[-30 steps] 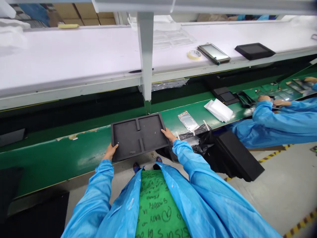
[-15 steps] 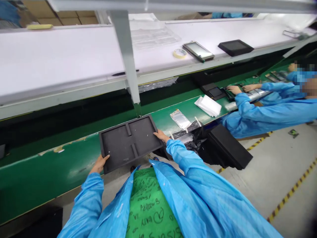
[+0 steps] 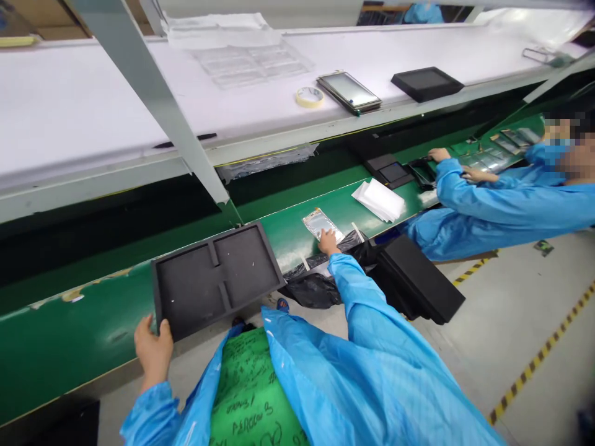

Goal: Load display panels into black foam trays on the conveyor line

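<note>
One black foam tray (image 3: 214, 279) with two recessed bays lies centre-left of the frame, across the green conveyor worktop (image 3: 83, 316), its lower corner at the belt edge. Left hand (image 3: 153, 353) grips that corner, fingers curled against the foam. Right hand (image 3: 328, 243) is extended, fingers together, tips on the lower edge of one silver foil pouch (image 3: 320, 224); no pinch seen.

Around them: one black plastic bag (image 3: 311, 289) just below the right hand, one black foam block (image 3: 418, 279) right of it, one stack of white sheets (image 3: 379, 199) up the belt.

On the white shelf (image 3: 69, 105), upper frame: one tape roll (image 3: 310, 96), two display panels (image 3: 348, 91) (image 3: 426, 83), one clear plastic tray (image 3: 251, 62). A grey post (image 3: 153, 99) cuts across upper left. One co-worker (image 3: 506, 198) works at right, both hands on the belt.
</note>
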A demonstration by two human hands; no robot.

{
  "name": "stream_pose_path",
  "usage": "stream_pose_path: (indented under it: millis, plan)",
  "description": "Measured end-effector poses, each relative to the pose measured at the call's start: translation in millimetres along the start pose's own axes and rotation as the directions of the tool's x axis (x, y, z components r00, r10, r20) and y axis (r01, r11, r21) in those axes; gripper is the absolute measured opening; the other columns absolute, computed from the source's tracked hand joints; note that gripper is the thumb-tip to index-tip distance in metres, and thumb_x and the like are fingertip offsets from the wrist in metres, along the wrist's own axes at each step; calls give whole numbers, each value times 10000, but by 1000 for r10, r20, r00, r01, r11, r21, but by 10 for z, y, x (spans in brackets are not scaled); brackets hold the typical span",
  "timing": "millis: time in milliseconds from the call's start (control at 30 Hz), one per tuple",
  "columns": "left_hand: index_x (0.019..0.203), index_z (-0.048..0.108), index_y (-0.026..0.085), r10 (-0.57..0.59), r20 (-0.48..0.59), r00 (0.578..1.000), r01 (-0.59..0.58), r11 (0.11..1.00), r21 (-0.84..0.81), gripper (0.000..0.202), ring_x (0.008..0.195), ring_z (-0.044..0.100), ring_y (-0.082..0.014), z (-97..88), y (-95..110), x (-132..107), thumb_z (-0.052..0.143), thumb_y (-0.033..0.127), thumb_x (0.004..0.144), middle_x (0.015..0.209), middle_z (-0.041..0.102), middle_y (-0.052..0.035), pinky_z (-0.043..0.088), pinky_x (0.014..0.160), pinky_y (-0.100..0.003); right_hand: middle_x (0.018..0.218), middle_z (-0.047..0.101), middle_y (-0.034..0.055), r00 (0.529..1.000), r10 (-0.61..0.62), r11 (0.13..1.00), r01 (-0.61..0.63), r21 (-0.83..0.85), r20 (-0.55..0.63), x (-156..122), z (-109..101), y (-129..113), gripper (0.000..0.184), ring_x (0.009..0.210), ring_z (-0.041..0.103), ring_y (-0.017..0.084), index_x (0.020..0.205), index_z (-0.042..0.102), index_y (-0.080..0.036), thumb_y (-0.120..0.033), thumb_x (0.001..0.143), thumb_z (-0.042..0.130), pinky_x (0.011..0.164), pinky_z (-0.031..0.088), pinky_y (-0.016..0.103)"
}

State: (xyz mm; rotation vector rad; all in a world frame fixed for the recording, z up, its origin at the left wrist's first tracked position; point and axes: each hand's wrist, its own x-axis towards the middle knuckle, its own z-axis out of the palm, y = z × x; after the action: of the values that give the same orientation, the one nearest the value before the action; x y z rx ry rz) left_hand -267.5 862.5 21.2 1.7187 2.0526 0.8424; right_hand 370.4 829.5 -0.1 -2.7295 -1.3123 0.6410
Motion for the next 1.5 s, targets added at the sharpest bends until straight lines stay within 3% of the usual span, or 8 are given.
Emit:
stream_pose_path:
  millis: [300, 567, 733, 900, 1067, 1233, 1367, 1500]
  plan:
    - [1100, 654, 223, 75, 249, 966, -14, 972, -236, 398, 1294, 582, -345, 240, 783, -929, 517, 517, 869, 1383, 601, -161, 549, 1033, -489, 1589, 154, 441, 987, 79, 981, -52, -187, 140, 349, 3, 162, 930, 1501, 229, 524, 1604, 200, -14, -131, 820, 686, 1119, 312, 657]
    - [1146, 667, 220, 143, 403, 904, 41, 910, -414, 395, 1206, 651, -304, 371, 1321, -1050, 562, 494, 882, 1297, 681, -137, 523, 1061, -453, 1301, 593, 379, 997, -62, 974, 69, -214, 39, 194, -378, 259, 708, 1295, 593, 376, 1593, 218, 25, -101, 947, 480, 1081, 442, 498]
    - [1178, 693, 215, 255, 619, 743, 144, 842, -520, 394, 1163, 691, -290, 635, 1943, -1031, 624, 445, 865, 1205, 745, -121, 520, 1048, -412, 1168, 680, 307, 992, -88, 979, 70, -192, -89, -58, -529, 363, 503, 1156, 682, 326, 1485, 392, -41, -101, 986, 386, 1018, 490, 443]
    - [1070, 756, 219, 405, 725, 558, 111, 829, -548, 288, 1073, 718, -289, 1064, 2495, -1201, 678, 371, 838, 1121, 773, -122, 533, 997, -400, 1151, 680, 282, 983, -130, 978, 105, -183, -129, -295, -302, 183, 373, 1104, 689, 305, 1339, 514, -72, -128, 993, 388, 973, 517, 418]
    - [1046, 775, 236, 495, 726, 478, 23, 819, -574, 255, 1081, 704, -286, 1245, 2599, -1399, 685, 341, 831, 1135, 774, -115, 524, 996, -402, 1310, 582, 314, 967, -195, 968, 161, -194, -166, -362, -175, 46, 377, 1249, 578, 363, 1307, 552, -39, -182, 982, 424, 1018, 488, 455]
    - [1044, 777, 223, 470, 711, 523, 31, 823, -567, 256, 1071, 702, -285, 1225, 2429, -1367, 674, 325, 833, 1129, 773, -124, 513, 1002, -412, 1212, 629, 328, 966, -207, 966, 177, -190, -153, -326, -322, 116, 393, 1208, 603, 352, 1245, 579, -5, -86, 979, 300, 1014, 484, 464]
    - [995, 766, 197, 351, 794, 497, 317, 778, -543, 252, 963, 711, -259, 1422, 2462, -1267, 763, 296, 763, 1070, 769, -128, 506, 984, -417, 1171, 681, 276, 969, -223, 963, 203, -177, -102, -346, -372, 110, 379, 1116, 671, 303, 1303, 550, -53, -144, 1020, 314, 972, 504, 406]
    - [1112, 711, 194, 251, 863, 438, 537, 697, -475, 401, 979, 690, -242, 1966, 2815, -1140, 814, 300, 739, 1156, 737, -148, 504, 932, -414, 1211, 702, 221, 967, -245, 960, 233, -157, -65, -558, -190, -8, 381, 1105, 688, 275, 1381, 515, -124, -268, 1050, 392, 943, 509, 349]
